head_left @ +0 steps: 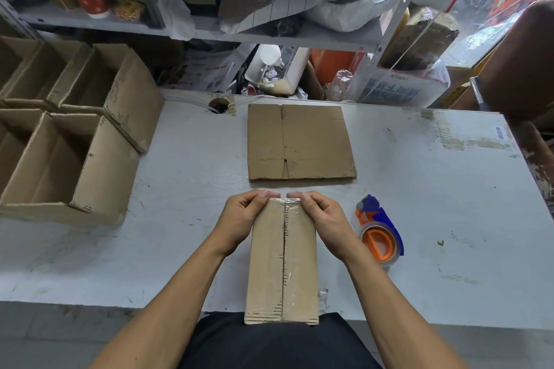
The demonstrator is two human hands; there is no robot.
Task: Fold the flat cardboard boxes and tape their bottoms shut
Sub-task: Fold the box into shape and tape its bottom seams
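- Folded box (281, 260) stands bottom-up at the near edge of the white table (186, 219), its near end overhanging toward the person's lap; clear tape (287, 249) runs along the centre seam between the two bottom flaps.
- Left hand (239, 219) grips the far left corner of the box, fingers curled over the far edge, thumb on top.
- Right hand (322, 219) grips the far right corner likewise; thumb presses the tape end at the far edge; the two thumbs lie close together, apart by a small gap.
- Tape dispenser (379, 232), blue and orange, lies on the table just right of the right wrist; not touched.
- Flat cardboard box (301, 142) lies beyond the hands, well apart from the folded one.
- Finished open boxes (69, 135) are grouped at the table's left side.
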